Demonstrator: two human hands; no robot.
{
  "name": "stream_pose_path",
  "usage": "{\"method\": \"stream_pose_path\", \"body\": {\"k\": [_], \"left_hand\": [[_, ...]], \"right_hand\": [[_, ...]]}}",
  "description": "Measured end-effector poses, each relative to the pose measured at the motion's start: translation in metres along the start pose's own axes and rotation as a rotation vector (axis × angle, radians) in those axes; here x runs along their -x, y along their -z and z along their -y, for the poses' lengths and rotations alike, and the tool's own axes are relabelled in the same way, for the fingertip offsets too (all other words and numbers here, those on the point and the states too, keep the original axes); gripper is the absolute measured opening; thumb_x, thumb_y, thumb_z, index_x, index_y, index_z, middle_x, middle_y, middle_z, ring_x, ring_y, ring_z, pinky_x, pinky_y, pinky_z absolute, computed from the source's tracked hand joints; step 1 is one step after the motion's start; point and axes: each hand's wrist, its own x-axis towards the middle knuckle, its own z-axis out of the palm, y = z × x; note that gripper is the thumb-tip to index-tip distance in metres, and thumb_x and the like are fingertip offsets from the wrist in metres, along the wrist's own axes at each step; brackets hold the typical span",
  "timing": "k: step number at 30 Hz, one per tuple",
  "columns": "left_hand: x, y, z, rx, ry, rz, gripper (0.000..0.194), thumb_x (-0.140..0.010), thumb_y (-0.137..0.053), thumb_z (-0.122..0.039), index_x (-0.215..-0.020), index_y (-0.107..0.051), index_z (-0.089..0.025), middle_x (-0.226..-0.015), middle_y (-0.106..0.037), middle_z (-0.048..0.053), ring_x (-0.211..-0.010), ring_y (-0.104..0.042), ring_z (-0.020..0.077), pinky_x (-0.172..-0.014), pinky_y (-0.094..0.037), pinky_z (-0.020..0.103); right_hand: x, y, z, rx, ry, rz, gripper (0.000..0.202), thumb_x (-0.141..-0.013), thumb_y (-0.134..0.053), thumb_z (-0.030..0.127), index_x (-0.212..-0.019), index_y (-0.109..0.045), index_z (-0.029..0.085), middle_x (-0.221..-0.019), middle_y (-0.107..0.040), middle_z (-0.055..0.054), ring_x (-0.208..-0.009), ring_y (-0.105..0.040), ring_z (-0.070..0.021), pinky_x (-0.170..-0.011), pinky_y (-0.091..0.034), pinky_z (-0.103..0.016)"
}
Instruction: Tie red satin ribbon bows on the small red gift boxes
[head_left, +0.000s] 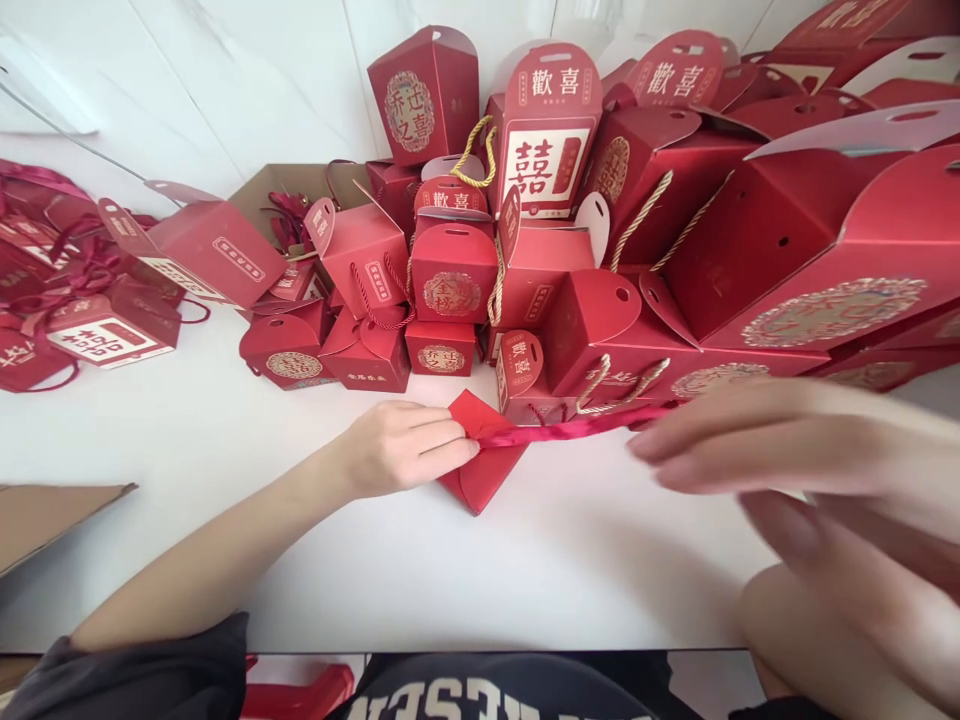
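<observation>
My left hand [409, 447] is closed, its thumb and fingertips pinching a dark red ribbon [559, 433] against a red folded paper box [491, 480]. The box lies turned like a diamond on the white table, with a curved flap edge at its lower side. From my left fingertips the ribbon stretches nearly straight to the right and passes behind the fingers of my right hand. My right hand [810, 470] is raised close to the camera and smeared by motion. Whether its fingers grip the ribbon cannot be made out.
Red gift boxes [454, 275] with gold print and rope handles are stacked along the tiled wall. Ribbon-tied boxes [112, 320] are heaped at the left. Behind the stack stands an open cardboard box [259, 185]. A cardboard flap [52, 515] juts in at the left edge.
</observation>
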Motion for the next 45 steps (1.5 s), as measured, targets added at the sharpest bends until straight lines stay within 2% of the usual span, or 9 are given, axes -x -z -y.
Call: {"method": "stream_pose_path", "body": {"k": [3, 7, 14, 21, 24, 28, 31, 38, 45], "left_hand": [[-0.001, 0.003, -0.002, -0.083, -0.067, 0.003, 0.014, -0.089, -0.057, -0.006, -0.087, -0.064, -0.018, -0.068, -0.068, -0.002, -0.061, -0.063, 0.0106, -0.048, -0.043, 0.023], [-0.001, 0.006, -0.005, -0.141, -0.128, 0.011, 0.015, -0.087, -0.055, -0.005, -0.087, -0.066, -0.015, -0.073, -0.070, 0.001, -0.061, -0.063, 0.0110, -0.050, -0.045, 0.025], [-0.003, 0.011, -0.008, -0.259, -0.239, 0.050, 0.020, -0.088, -0.052, -0.009, -0.086, -0.070, -0.016, -0.072, -0.069, 0.002, -0.058, -0.060, 0.0105, -0.050, -0.048, 0.024], [-0.002, 0.010, -0.008, -0.284, -0.270, 0.049, 0.016, -0.086, -0.055, -0.013, -0.086, -0.071, -0.015, -0.071, -0.069, 0.002, -0.057, -0.061, 0.0105, -0.049, -0.048, 0.024], [-0.003, 0.010, -0.008, -0.289, -0.266, 0.048, 0.019, -0.087, -0.052, -0.013, -0.086, -0.071, -0.016, -0.073, -0.070, 0.001, -0.058, -0.061, 0.0099, -0.049, -0.048, 0.023], [-0.004, 0.009, -0.008, -0.266, -0.246, 0.047, 0.018, -0.089, -0.052, -0.013, -0.086, -0.070, -0.014, -0.073, -0.071, 0.001, -0.058, -0.061, 0.0101, -0.049, -0.046, 0.024], [-0.003, 0.011, -0.008, -0.136, -0.076, 0.060, 0.015, -0.091, -0.053, -0.012, -0.092, -0.067, -0.017, -0.075, -0.072, 0.000, -0.063, -0.063, 0.0104, -0.055, -0.047, 0.024], [-0.005, 0.035, 0.004, 0.601, 0.886, 0.489, 0.015, -0.090, -0.061, -0.032, -0.101, -0.068, -0.024, -0.085, -0.070, -0.003, -0.076, -0.065, 0.0109, -0.064, -0.048, 0.020], [-0.011, 0.043, 0.012, 0.769, 1.048, 0.641, 0.027, -0.091, -0.055, -0.044, -0.081, -0.062, -0.020, -0.082, -0.063, -0.001, -0.073, -0.056, 0.0125, -0.062, -0.041, 0.023]], "right_hand": [[-0.013, -0.028, -0.006, -0.162, -0.173, 0.335, 0.020, -0.101, -0.042, 0.031, -0.107, -0.061, 0.032, -0.073, -0.070, 0.001, -0.058, -0.066, -0.0151, -0.049, -0.050, -0.028], [-0.028, -0.075, -0.026, -0.257, -0.437, 0.639, 0.023, -0.104, -0.032, 0.035, -0.095, -0.050, 0.024, -0.050, -0.060, 0.005, -0.043, -0.059, -0.0144, -0.043, -0.042, -0.025], [-0.026, -0.091, -0.037, -0.174, -0.600, 0.839, 0.048, -0.096, -0.033, 0.065, -0.085, -0.049, 0.021, -0.047, -0.056, 0.002, -0.030, -0.050, -0.0149, -0.039, -0.033, -0.028], [-0.030, -0.072, -0.045, -0.319, -0.221, 0.772, 0.027, -0.092, -0.056, 0.034, -0.070, -0.051, 0.020, -0.067, -0.055, 0.003, -0.059, -0.048, -0.0108, -0.055, -0.036, -0.024], [-0.033, -0.071, -0.044, -0.489, -0.251, 0.797, 0.018, -0.090, -0.060, 0.035, -0.079, -0.056, 0.020, -0.076, -0.057, 0.002, -0.067, -0.049, -0.0111, -0.062, -0.039, -0.024], [-0.031, -0.088, -0.043, -0.617, -0.453, 0.870, 0.033, -0.092, -0.054, 0.046, -0.073, -0.054, 0.019, -0.060, -0.048, 0.004, -0.055, -0.042, -0.0101, -0.052, -0.033, -0.024], [-0.030, -0.098, -0.046, -0.583, -0.500, 0.826, 0.038, -0.089, -0.056, 0.052, -0.071, -0.054, 0.019, -0.060, -0.042, 0.005, -0.054, -0.036, -0.0094, -0.050, -0.028, -0.025], [-0.032, -0.095, -0.051, -0.513, -0.457, 0.835, 0.042, -0.092, -0.049, 0.052, -0.066, -0.045, 0.019, -0.060, -0.034, 0.005, -0.055, -0.032, -0.0096, -0.050, -0.026, -0.026], [-0.033, -0.096, -0.054, -0.484, -0.438, 0.851, 0.042, -0.092, -0.048, 0.052, -0.066, -0.042, 0.020, -0.061, -0.035, 0.005, -0.056, -0.032, -0.0099, -0.051, -0.027, -0.025]]}}
